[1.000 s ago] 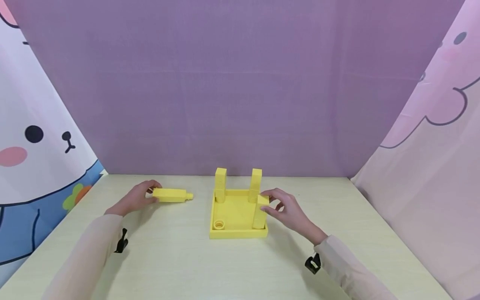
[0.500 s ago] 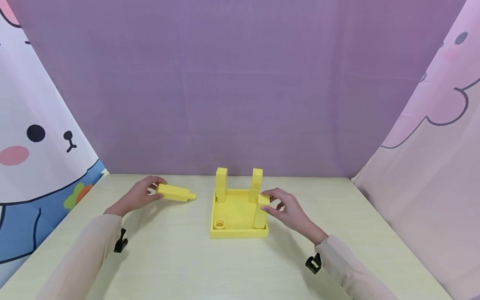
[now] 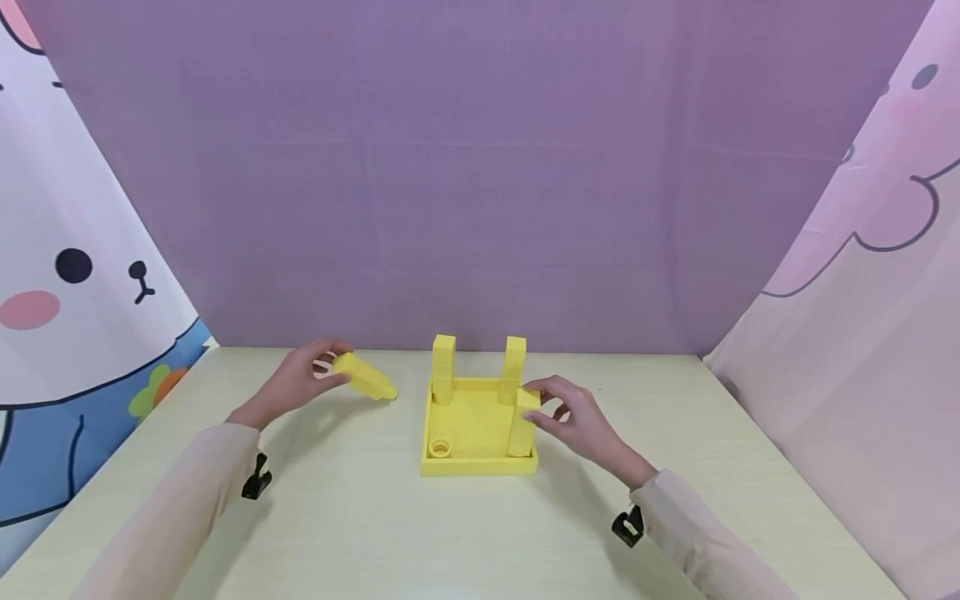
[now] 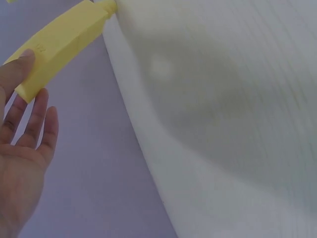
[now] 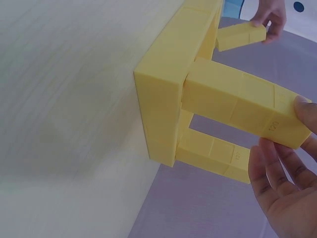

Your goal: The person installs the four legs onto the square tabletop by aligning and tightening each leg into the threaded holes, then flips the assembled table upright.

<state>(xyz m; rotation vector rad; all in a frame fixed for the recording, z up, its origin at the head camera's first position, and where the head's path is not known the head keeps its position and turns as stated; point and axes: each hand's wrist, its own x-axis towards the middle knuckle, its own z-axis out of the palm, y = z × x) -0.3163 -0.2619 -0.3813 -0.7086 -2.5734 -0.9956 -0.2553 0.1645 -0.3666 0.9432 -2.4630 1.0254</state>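
Note:
My left hand (image 3: pixel 298 383) pinches the end of a loose yellow table leg (image 3: pixel 364 377), held tilted left of the yellow toy tabletop (image 3: pixel 480 468). The narrow peg end points down to the right; the left wrist view shows the square-sided leg (image 4: pixel 59 47) between thumb and fingers. With thumb and fingers my right hand (image 3: pixel 573 419) grips the top of the front right leg (image 3: pixel 521 433), which stands upright in its corner. The tabletop lies upside down, rim up. A bare round socket (image 3: pixel 440 448) is in its front left corner.
At the rear corners of the tabletop stand a back left leg (image 3: pixel 444 367) and a back right leg (image 3: pixel 513 367). The pale table (image 3: pixel 420 533) ends at a purple cloth backdrop (image 3: pixel 480 183). A cartoon curtain (image 3: pixel 45 275) hangs on the left.
My left hand has moved right and slightly up with the loose leg, which has tilted from level to peg-end down. My right hand stays on the front right leg.

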